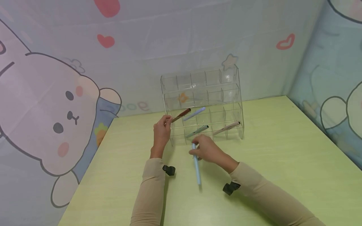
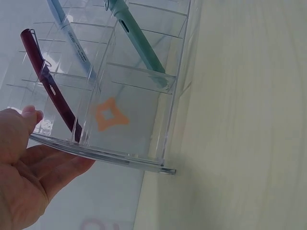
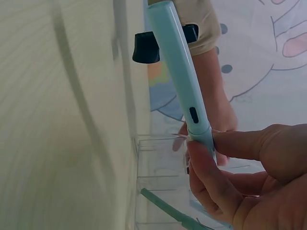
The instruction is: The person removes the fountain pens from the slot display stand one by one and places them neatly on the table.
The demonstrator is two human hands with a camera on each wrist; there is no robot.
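In the head view a clear acrylic pen rack with several tiers of compartments stands at the back of the table. My left hand holds its left side panel, thumb inside and fingers outside in the left wrist view. My right hand pinches a light blue pen near one end, in front of the rack; its long barrel points toward me. A dark red pen leans in a compartment close to my left thumb, beside a pale blue-violet pen. One tier lower rests a green pen.
A pinkish pen leans in the lowest tier on the right. The rack stands on a pale yellow-green table, close to a printed cloth backdrop. Both wrists carry a small black camera.
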